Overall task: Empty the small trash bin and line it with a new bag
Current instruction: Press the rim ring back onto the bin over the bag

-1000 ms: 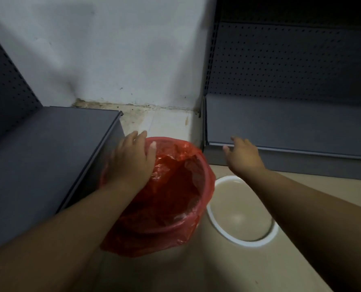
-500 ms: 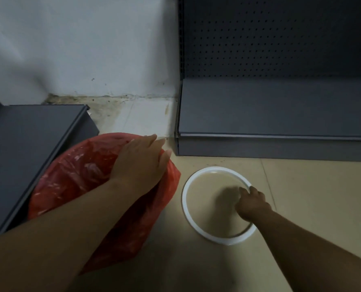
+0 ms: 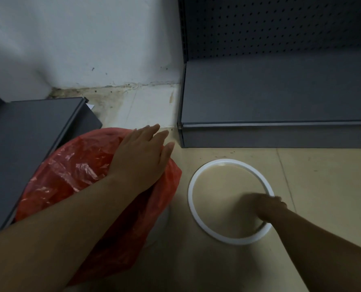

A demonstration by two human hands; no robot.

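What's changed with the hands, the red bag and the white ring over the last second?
The right hand dropped from the air by the grey metal shelf onto the near right edge of the white plastic ring lying on the floor; whether it grips is unclear. The left hand stayed flat on the red plastic bag lining the bin. The ring itself hasn't visibly lifted.
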